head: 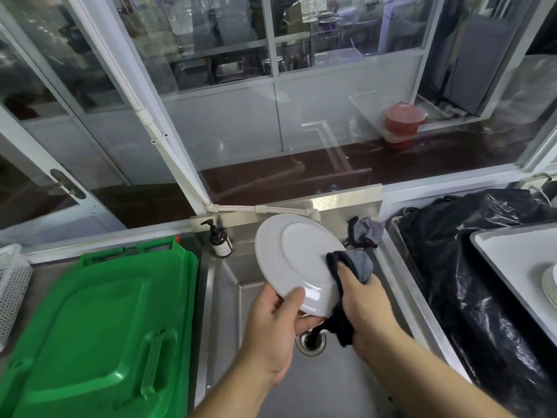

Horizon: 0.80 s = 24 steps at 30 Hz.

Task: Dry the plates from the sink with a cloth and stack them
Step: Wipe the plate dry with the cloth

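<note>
White plate [297, 260] is held tilted over the sink [325, 384], near its back edge. It's pinched at the lower rim by the left hand [275, 327], thumb on top. Cloth [351, 267] is pressed to the plate by the right hand [366, 309], fingers curled round it. Risk: wet rim, one-point pinch; wiping pressure could lever the plate loose into the sink.

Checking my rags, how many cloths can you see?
2: a dark cloth pressed on the plate by the right hand; a grey cloth at the sink's back corner.
</note>
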Tool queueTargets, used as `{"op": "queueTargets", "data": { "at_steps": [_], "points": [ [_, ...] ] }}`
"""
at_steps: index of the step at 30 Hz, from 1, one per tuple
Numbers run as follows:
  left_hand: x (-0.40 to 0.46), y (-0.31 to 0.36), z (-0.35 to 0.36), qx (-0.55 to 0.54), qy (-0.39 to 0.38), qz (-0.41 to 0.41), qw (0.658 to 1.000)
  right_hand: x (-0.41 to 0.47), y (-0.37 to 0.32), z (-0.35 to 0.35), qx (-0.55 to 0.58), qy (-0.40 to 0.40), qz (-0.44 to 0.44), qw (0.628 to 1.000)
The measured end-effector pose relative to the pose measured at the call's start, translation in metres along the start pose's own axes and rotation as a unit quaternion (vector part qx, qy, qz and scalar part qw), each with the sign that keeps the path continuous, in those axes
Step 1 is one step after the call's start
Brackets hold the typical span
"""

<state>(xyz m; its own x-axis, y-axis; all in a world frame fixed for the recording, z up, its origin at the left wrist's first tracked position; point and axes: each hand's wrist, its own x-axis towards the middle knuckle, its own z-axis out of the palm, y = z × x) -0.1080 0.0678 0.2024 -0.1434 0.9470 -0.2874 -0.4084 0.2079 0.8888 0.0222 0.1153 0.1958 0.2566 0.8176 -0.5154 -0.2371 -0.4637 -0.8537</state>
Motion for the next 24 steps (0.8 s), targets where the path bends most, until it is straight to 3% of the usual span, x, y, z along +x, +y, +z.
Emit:
{"op": "queueTargets", "data": {
  "at_steps": [3, 6, 11, 16, 20, 24],
  "points": [
    [0.000, -0.001, 0.004, 0.017, -0.002, 0.026, 1.000, -0.016, 0.011, 0.003, -0.054, 0.000, -0.057, 0.997],
    [0.003, -0.001, 0.003, 0.070, 0.001, 0.039, 0.997, -0.029, 0.019, 0.003, -0.117, -0.050, -0.139, 0.982],
    [0.005, 0.003, -0.006, 0.097, -0.037, 0.021, 0.994, -0.039, 0.014, 0.000, -0.302, -0.169, -0.291, 0.892],
    [-0.006, 0.001, -0.004, 0.130, -0.082, -0.027, 0.988, -0.013, -0.018, 0.000, -0.369, -0.254, -0.360, 0.819],
    [-0.019, -0.001, -0.002, 0.151, -0.104, -0.014, 0.983, 0.004, -0.043, 0.008, -0.299, -0.236, -0.412, 0.828],
    [-0.024, 0.000, 0.002, 0.154, -0.108, 0.024, 0.982, 0.021, -0.054, 0.015, -0.265, -0.177, -0.347, 0.882]
  ]
}}
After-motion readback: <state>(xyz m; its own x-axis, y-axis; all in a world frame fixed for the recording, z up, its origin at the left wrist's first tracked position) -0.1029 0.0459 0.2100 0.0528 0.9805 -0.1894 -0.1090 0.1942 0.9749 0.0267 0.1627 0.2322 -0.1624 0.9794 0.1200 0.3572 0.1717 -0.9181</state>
